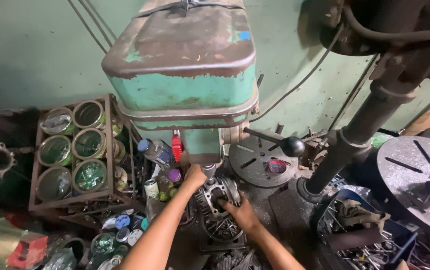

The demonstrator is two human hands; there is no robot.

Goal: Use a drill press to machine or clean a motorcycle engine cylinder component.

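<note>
Rack of green tins at left of frame, then the left hand reaching up, grip closed around the drill chuck under the green drill press. Dead centre sits a finned engine cylinder, likely heavy, rigid, greasy, best held by its rim. Right hand lies low, fingers curled over that rim.

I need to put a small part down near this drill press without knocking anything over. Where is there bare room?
Freest is the round slotted table at right, bare on its near-left half. The smaller slotted disc behind the ball-ended lever is partly free. Crowded: bottles and cans beside the left hand, and the scrap bin.
</note>
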